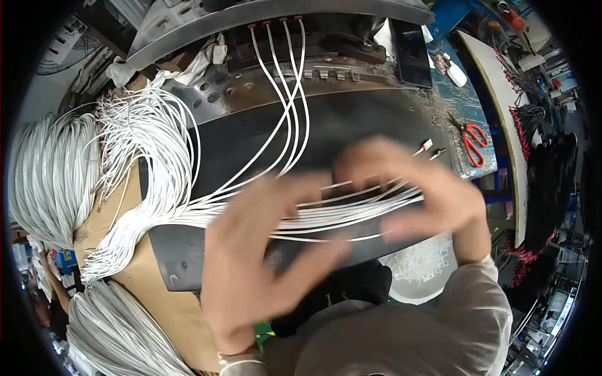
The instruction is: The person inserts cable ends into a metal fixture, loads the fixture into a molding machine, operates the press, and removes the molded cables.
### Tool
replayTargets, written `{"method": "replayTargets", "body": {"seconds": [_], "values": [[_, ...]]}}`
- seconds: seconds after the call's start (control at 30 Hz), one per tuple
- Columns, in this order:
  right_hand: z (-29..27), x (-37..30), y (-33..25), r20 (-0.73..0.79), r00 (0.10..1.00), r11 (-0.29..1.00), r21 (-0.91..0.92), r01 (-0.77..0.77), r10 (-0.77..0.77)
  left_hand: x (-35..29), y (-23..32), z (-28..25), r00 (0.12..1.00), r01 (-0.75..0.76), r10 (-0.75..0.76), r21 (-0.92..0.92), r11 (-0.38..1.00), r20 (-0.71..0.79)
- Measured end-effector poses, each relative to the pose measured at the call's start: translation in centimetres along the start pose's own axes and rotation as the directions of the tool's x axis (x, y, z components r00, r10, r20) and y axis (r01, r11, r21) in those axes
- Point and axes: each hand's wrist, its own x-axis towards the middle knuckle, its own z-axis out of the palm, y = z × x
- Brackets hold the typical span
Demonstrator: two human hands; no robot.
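Note:
A loose bundle of thin white cables (313, 220) lies across a black work surface (219, 147) in front of me. My left hand (257, 250), blurred by motion, is over the bundle with thumb and fingers spread apart. On the other side, my right hand (426, 194) is blurred too, its fingers bent and its thumb held well away from them. Cables pass between the thumb and fingers of both hands; no firm grip on any shows. Two cable ends with small connectors (427, 145) stick out beyond my right hand.
Several cables run up to red-brown clips (300, 20) on a metal machine. At left are a cable heap (157, 138) and coiled cables (53, 175). Red-handled cutters (475, 143) and a dark phone (412, 55) lie right. A white bowl (419, 294) holds clear bits.

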Motion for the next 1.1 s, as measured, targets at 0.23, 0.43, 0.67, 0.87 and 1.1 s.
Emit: {"method": "replayTargets", "body": {"seconds": [0.23, 0.43, 0.67, 0.87, 1.1], "values": [[18.0, -17.9, 6.7, 0.209, 0.847, 0.531, 0.699, -0.479, 0.488, -24.1, -9.5, 3.3, 0.792, 0.493, -0.539, -0.821, 0.288, 0.287], [25.2, -17.8, 12.2, -0.454, 0.408, 0.322, 0.879, 0.352, 0.792, -24.6, -13.8, 8.2, 0.547, 0.260, -0.827, -0.912, 0.316, -0.130], [25.9, -17.3, 12.3, -0.375, 0.437, 0.218, 0.904, 0.368, 0.817, -23.0, -12.0, 7.6, 0.466, 0.325, -0.873, -0.890, 0.321, -0.145], [26.3, -17.0, 13.4, -0.374, 0.474, 0.247, 0.919, 0.309, 0.797, -22.7, -11.8, 7.1, 0.444, 0.393, -0.887, -0.862, 0.320, -0.126], [25.1, -14.8, 9.4, 0.045, 0.838, -0.014, 0.999, -0.045, 0.543, -18.8, -7.0, 2.1, 0.434, 0.896, -0.704, -0.352, 0.271, 0.563]]}}
